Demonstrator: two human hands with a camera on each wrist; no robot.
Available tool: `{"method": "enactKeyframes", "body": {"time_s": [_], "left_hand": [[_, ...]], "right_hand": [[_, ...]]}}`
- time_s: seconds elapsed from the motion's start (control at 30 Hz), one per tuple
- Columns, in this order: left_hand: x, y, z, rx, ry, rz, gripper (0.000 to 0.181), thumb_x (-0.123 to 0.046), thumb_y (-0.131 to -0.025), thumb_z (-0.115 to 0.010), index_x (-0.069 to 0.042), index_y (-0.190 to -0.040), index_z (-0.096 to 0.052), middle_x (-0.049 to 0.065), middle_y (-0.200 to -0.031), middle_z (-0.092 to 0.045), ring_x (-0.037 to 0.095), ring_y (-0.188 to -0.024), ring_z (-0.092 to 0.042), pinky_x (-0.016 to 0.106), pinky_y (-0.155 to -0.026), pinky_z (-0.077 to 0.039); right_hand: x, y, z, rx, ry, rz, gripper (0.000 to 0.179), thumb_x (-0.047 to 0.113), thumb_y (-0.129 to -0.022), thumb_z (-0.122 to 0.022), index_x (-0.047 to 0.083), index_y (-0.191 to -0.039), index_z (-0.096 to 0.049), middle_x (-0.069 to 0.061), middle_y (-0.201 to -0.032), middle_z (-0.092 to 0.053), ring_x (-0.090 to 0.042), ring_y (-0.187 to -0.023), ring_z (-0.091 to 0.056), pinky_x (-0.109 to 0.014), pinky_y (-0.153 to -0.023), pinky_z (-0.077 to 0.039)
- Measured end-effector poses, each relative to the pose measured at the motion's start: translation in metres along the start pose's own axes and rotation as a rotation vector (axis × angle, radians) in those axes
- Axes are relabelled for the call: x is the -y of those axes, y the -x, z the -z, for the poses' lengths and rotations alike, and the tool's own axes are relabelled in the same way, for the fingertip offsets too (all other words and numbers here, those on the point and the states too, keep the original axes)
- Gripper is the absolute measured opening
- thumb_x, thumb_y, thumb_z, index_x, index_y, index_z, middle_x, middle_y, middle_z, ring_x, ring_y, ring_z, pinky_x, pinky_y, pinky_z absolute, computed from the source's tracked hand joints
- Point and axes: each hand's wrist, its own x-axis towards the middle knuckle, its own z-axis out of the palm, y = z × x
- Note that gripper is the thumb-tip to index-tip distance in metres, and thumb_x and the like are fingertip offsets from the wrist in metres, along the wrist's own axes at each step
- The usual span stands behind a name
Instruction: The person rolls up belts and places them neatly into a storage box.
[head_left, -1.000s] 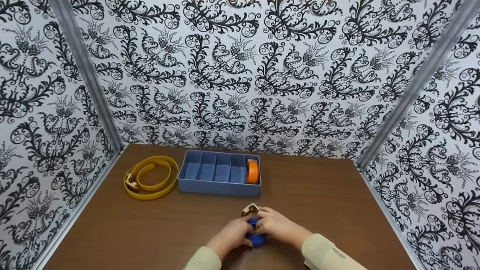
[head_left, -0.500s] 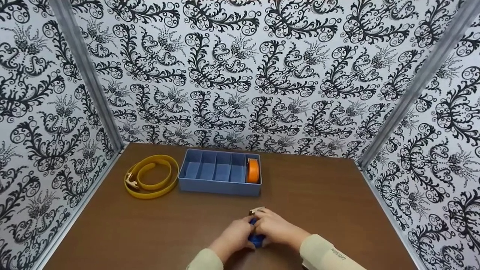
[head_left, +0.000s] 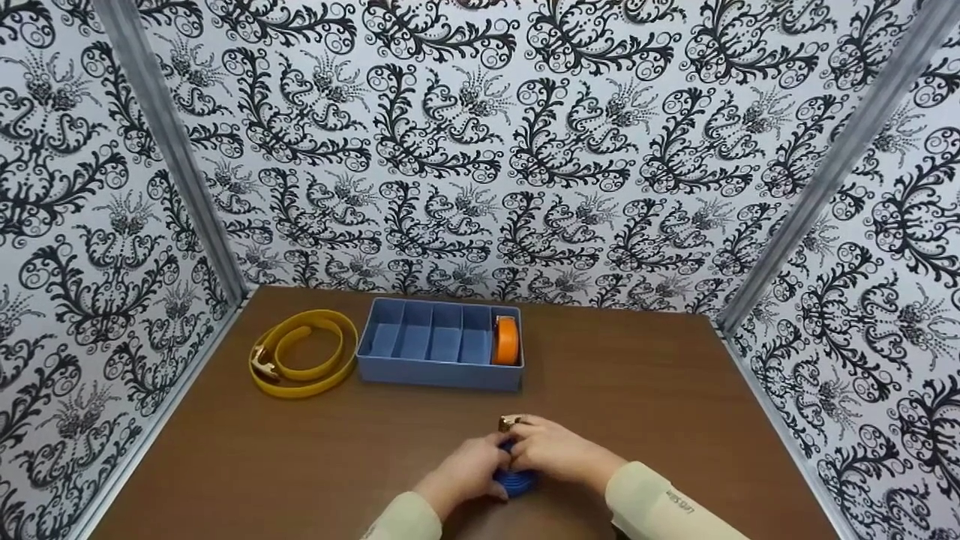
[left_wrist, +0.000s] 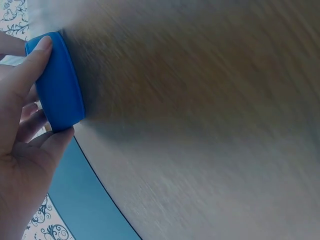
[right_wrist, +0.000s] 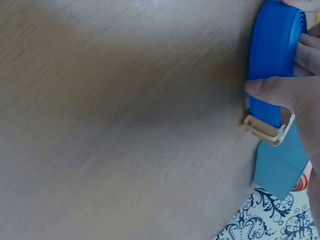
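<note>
Both hands grasp the same thing: the left hand [head_left: 466,469] pinches one side of a coiled blue belt [left_wrist: 62,85], and the right hand [head_left: 553,450] pinches the other, with one digit laid across the flat outer band just beside the gold buckle [right_wrist: 265,131]. The ring edges of the coil face up toward the head camera; whether its underside touches the worktop [head_left: 637,367] I cannot tell, and the loose tip of the strap is hidden.

The step seems to be drawing the coil snug. To do it well, I would press from both sides with even force so the inner turns don't spring out, level the strap's edges before easing either grip, and hold the buckle end down, since it is the stiff part and likely the first to lift.

The coil sits well in from the worktop's left and right edges, on the side toward the person; the near edge is out of view. Beyond it, close to the far edge, stands a grey-blue tray [head_left: 439,375], with an orange coil [head_left: 507,342] upright in its rightmost compartment. Just beside the tray's left end, toward the worktop's far left corner, a yellow belt [head_left: 304,391] lies in loose loops.
</note>
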Motion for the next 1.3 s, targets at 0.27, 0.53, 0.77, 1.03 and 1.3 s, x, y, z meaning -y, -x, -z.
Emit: {"method": "enactKeyframes", "body": {"time_s": [0.27,0.53,0.77,1.03,1.3], "left_hand": [[-0.009,0.001,0.002,0.009,-0.116,0.029,0.034,-0.043,-0.068,-0.085,-0.021,-0.092,-0.076,0.004,-0.133,-0.057,0.02,-0.109,-0.06,0.031,-0.087,-0.05],[-0.03,0.01,-0.005,-0.205,-0.417,0.063,0.02,-0.024,-0.072,-0.082,-0.016,-0.088,-0.071,0.003,-0.101,-0.054,0.023,-0.082,-0.062,0.03,-0.059,-0.053],[-0.029,0.018,-0.007,-0.173,-0.401,0.027,0.049,-0.034,-0.069,-0.087,-0.006,-0.104,-0.066,0.007,-0.103,-0.059,0.028,-0.098,-0.064,0.037,-0.09,-0.051],[-0.022,0.027,0.011,-0.186,-0.065,0.029,0.036,-0.034,-0.071,-0.083,-0.011,-0.094,-0.067,0.0,-0.101,-0.064,0.017,-0.099,-0.063,0.03,-0.086,-0.05],[-0.013,0.038,0.032,-0.273,0.478,0.193,0.027,-0.017,-0.075,-0.084,-0.002,-0.093,-0.07,0.003,-0.093,-0.064,0.017,-0.087,-0.061,0.033,-0.078,-0.051]], "right_hand": [[-0.001,0.0,-0.006,-0.132,-0.048,0.008,0.023,0.008,-0.082,-0.065,0.027,-0.087,-0.077,0.01,-0.101,-0.07,-0.022,-0.11,-0.059,-0.04,-0.095,-0.045],[0.002,-0.007,-0.004,-0.164,-0.094,-0.086,0.021,0.005,-0.08,-0.066,0.023,-0.078,-0.077,0.007,-0.095,-0.071,-0.023,-0.104,-0.062,-0.039,-0.09,-0.047],[0.003,-0.013,-0.002,-0.121,-0.13,-0.12,0.021,0.004,-0.062,-0.078,0.024,-0.064,-0.071,0.015,-0.068,-0.064,-0.015,-0.083,-0.058,-0.036,-0.083,-0.047],[0.005,-0.012,0.025,0.033,-0.383,-0.226,0.024,0.025,-0.067,-0.089,0.024,-0.089,-0.078,0.017,-0.087,-0.071,-0.013,-0.086,-0.054,-0.029,-0.081,-0.042],[-0.004,0.0,0.041,-0.15,-0.533,-0.388,0.037,0.014,-0.076,-0.082,0.014,-0.112,-0.074,0.001,-0.119,-0.068,-0.02,-0.104,-0.056,-0.038,-0.087,-0.042]]}}
